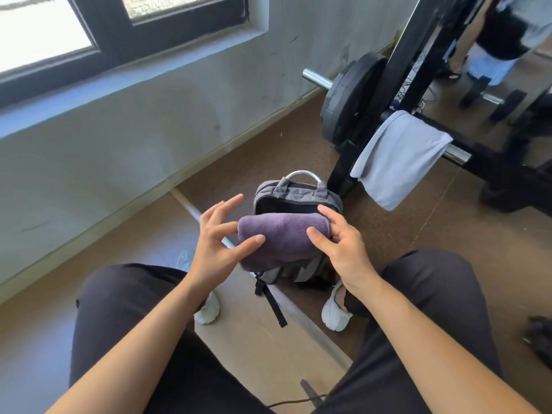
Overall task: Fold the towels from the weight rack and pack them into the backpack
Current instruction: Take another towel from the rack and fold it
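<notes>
Watching from a few steps off, so here's how it looks, left to right. Upper left of the frame is just the window (44, 31) and a scuffed wall, nothing going on there.

Middle of the frame, the person is sitting with the left hand (215, 243) spread wide. Its fingers are straight, with the thumb and one fingertip only touching the left end of the purple towel (283, 234), so it's more steadying than gripping. The towel is folded into a thick bundle and sits right at the mouth of the backpack (298, 195), which stands unzipped on the floor between their feet. I honestly can't tell if the towel is resting on the bag's rim or hovering just over it.

The right hand (343, 249) does the real holding, pinching the towel's right end between thumb and fingers.

So I'd call this the packing step for towel number one. Next move probably means tipping the bundle down into the opening without letting the fold spring apart.

Upper right, a light blue towel (397, 156) hangs unfolded over a bar of the weight rack (418, 55), so I'd guess that one's next.
</notes>
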Demonstrator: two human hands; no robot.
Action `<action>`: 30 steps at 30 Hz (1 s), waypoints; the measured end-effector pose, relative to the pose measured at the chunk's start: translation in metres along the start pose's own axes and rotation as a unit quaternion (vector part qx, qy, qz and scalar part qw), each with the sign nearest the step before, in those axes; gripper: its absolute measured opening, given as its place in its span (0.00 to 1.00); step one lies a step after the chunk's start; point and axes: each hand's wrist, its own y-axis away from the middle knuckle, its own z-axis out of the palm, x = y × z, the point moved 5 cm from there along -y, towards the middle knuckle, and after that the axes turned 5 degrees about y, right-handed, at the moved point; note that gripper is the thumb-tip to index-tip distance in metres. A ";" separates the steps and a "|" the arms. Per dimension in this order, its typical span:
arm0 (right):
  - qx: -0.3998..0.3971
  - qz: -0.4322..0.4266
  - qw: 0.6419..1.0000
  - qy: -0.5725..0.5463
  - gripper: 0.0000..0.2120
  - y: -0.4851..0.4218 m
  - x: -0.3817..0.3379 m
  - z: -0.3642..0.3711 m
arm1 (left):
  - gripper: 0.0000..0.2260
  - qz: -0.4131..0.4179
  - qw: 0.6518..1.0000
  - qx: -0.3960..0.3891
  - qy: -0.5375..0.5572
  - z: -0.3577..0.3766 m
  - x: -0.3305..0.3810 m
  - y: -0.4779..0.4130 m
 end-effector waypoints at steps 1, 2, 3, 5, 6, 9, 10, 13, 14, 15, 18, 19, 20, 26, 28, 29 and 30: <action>-0.020 -0.001 0.999 -0.046 0.11 0.002 -0.004 0.001 | 0.09 -0.005 0.999 -0.012 0.042 0.000 0.002 0.001; -0.041 0.005 0.994 -0.098 0.17 0.004 -0.007 0.002 | 0.11 -0.025 0.994 -0.026 0.101 0.001 0.002 0.002; -0.064 0.024 0.986 -0.154 0.22 0.006 -0.007 0.004 | 0.13 -0.051 0.986 -0.037 0.157 0.004 0.002 0.004; -0.090 0.085 0.960 -0.251 0.25 0.010 -0.008 0.006 | 0.14 -0.083 0.969 -0.053 0.226 0.010 0.001 0.008; -0.096 0.117 0.947 -0.282 0.27 0.012 -0.009 0.007 | 0.14 -0.093 0.963 -0.061 0.246 0.012 0.000 0.009; -0.126 0.151 0.920 -0.338 0.29 0.010 -0.008 0.011 | 0.18 -0.140 0.943 -0.086 0.291 0.017 -0.004 0.009; -0.131 0.150 0.917 -0.346 0.29 0.009 -0.007 0.013 | 0.19 -0.159 0.938 -0.096 0.294 0.018 -0.006 0.008; -0.160 0.130 0.924 -0.323 0.21 0.006 -0.004 0.017 | 0.16 -0.200 0.927 -0.120 0.294 0.024 -0.011 0.007; -0.170 0.129 0.929 -0.302 0.18 0.006 -0.002 0.017 | 0.16 -0.209 0.925 -0.120 0.295 0.025 -0.013 0.006; -0.177 0.133 0.934 -0.279 0.17 0.007 0.000 0.018 | 0.17 -0.218 0.922 -0.116 0.297 0.026 -0.016 0.005; -0.187 0.134 0.952 -0.204 0.21 0.009 0.005 0.019 | 0.21 -0.236 0.921 -0.108 0.289 0.027 -0.024 0.006; -0.187 0.131 0.956 -0.186 0.22 0.009 0.006 0.019 | 0.23 -0.241 0.922 -0.104 0.284 0.027 -0.026 0.006; -0.185 0.130 0.958 -0.174 0.23 0.008 0.007 0.019 | 0.23 -0.245 0.923 -0.099 0.279 0.027 -0.027 0.007; -0.099 0.115 0.973 -0.175 0.28 0.003 0.009 0.015 | 0.29 -0.220 0.939 -0.061 0.256 0.023 -0.032 0.005; -0.060 0.115 0.973 -0.189 0.28 0.002 0.009 0.013 | 0.29 -0.216 0.939 -0.045 0.264 0.021 -0.032 0.003; -0.050 0.119 0.971 -0.200 0.28 0.001 0.010 0.011 | 0.29 -0.219 0.936 -0.034 0.273 0.019 -0.033 0.001; -0.049 0.122 0.968 -0.212 0.26 0.001 0.010 0.011 | 0.29 -0.222 0.932 -0.025 0.286 0.018 -0.034 0.000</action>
